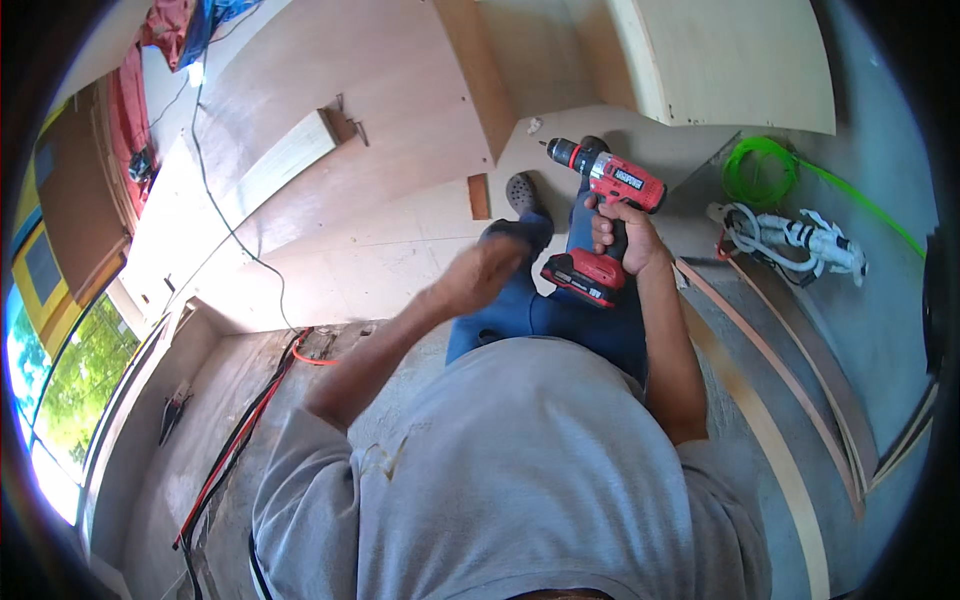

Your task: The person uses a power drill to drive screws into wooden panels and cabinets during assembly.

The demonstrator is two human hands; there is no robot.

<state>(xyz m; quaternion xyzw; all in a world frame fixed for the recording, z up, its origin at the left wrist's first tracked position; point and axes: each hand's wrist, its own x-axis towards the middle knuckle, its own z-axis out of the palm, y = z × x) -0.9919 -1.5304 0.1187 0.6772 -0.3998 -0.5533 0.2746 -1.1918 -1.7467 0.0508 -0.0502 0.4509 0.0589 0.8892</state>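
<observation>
My right hand (632, 240) is wrapped round the handle of a red and black cordless drill (628, 182). The drill's chuck points to the far left, and its red battery pack (585, 276) hangs below the grip over my lap. Left of the drill, my left hand (482, 272) is held in the air above my leg, apart from the drill. Motion smears its fingers, so whether it holds anything cannot be made out. Beyond my left hand a small brown wood block (479, 197) lies on a pale panel.
Large pale wooden panels (385, 130) and a box-like cabinet (740, 70) stand ahead. A wood strip (285, 155) lies at the far left. At right are a coiled green hose (760, 172), white tubing (810, 243) and long thin boards (760, 420). Cables (245, 430) run along the left.
</observation>
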